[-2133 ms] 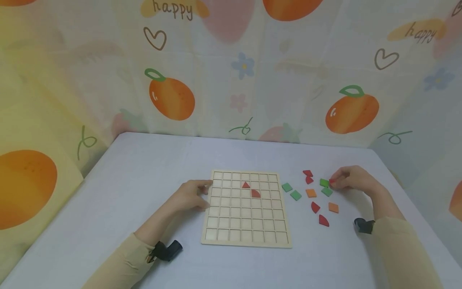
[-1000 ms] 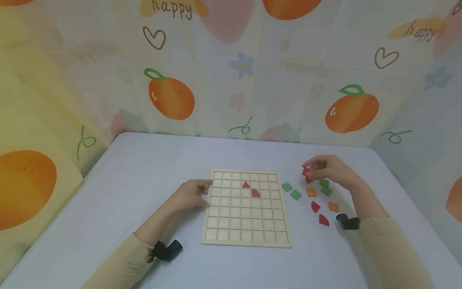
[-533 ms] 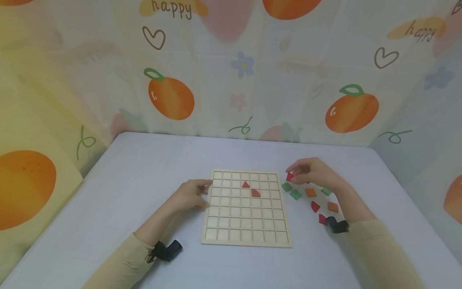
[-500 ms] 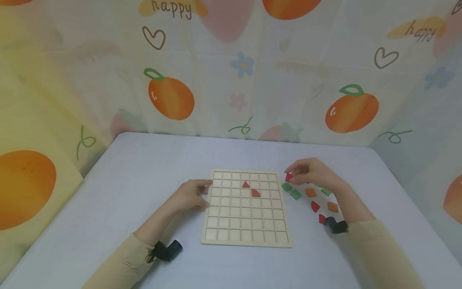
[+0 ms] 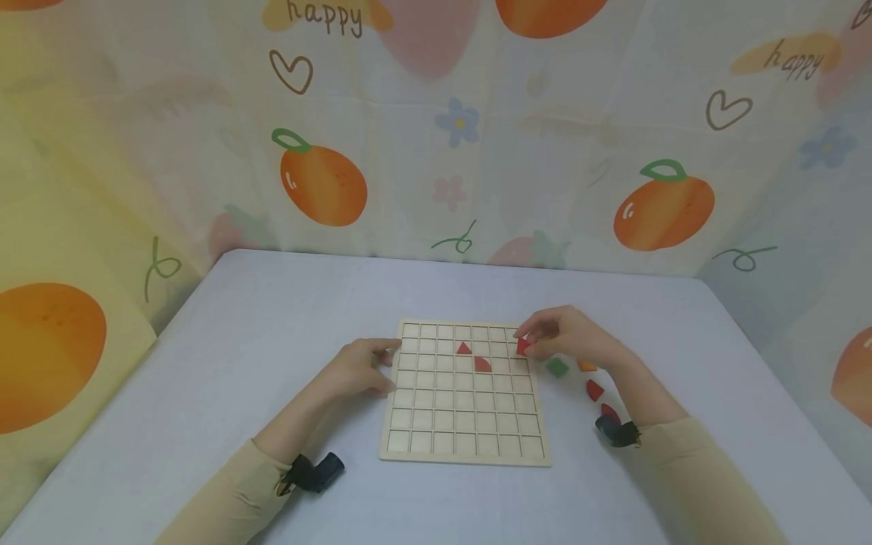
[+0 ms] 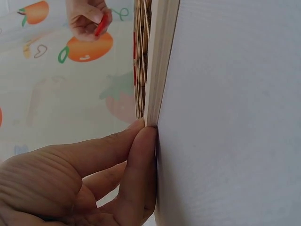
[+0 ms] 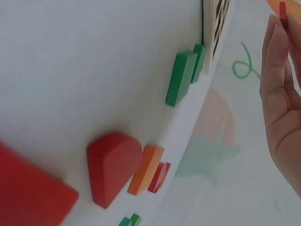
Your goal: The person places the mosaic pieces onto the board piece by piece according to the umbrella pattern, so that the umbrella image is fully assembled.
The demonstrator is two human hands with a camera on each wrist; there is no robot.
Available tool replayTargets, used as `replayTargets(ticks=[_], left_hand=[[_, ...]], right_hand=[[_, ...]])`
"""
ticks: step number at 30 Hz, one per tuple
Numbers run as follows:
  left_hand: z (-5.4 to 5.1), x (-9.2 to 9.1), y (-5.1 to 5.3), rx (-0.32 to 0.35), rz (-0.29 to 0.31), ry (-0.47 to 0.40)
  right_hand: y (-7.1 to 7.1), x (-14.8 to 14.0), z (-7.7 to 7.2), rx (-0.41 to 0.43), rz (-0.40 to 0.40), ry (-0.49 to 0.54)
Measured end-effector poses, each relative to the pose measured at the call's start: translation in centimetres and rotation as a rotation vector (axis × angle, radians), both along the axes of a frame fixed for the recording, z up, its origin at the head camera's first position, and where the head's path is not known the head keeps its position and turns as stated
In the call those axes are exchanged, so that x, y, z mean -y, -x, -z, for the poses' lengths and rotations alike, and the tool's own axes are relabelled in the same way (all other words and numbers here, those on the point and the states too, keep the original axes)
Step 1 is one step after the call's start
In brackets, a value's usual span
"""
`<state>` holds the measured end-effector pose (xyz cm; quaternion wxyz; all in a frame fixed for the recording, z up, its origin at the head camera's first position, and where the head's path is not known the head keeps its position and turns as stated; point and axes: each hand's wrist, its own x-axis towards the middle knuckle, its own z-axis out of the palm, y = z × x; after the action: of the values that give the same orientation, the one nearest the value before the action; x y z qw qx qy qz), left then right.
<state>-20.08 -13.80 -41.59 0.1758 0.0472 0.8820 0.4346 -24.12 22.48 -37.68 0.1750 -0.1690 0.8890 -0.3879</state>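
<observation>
A pale wooden board [image 5: 443, 421] divided into square cells lies on the table. A red triangle tile [image 5: 464, 349] and a red quarter-circle tile [image 5: 483, 365] sit in its cells. My left hand [image 5: 356, 369] touches the board's left edge with thumb and forefinger, spread apart along it. In the left wrist view those fingertips [image 6: 141, 136] meet the board's edge. My right hand [image 5: 571, 335] pinches a small red tile [image 5: 522, 346] above the board's upper right side. Part of this tile hides behind the fingers, so its exact shape cannot be told.
Right of the board lie a green square tile [image 5: 558, 367], an orange tile [image 5: 587, 365] and red quarter-circle tiles [image 5: 595, 390]. The right forearm covers other loose tiles in the head view. A patterned cloth [image 5: 402, 166] hangs behind the table [image 5: 306, 291].
From among the loose tiles on the right, my right hand has carried the pinched red tile leftward to the board's right edge. The left hand and board have stayed still.
</observation>
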Motion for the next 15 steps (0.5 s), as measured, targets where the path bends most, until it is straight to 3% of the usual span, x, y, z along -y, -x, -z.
replayTargets(ticks=[9,15], left_hand=[[0.0,0.0,0.0,-0.001,0.004,-0.002],[0.0,0.1,0.0,-0.003,0.011,0.001]], right_hand=[[-0.3,1.2,0.3,0.008,-0.050,0.013],[-0.3,1.8,0.5,0.030,-0.042,-0.024]])
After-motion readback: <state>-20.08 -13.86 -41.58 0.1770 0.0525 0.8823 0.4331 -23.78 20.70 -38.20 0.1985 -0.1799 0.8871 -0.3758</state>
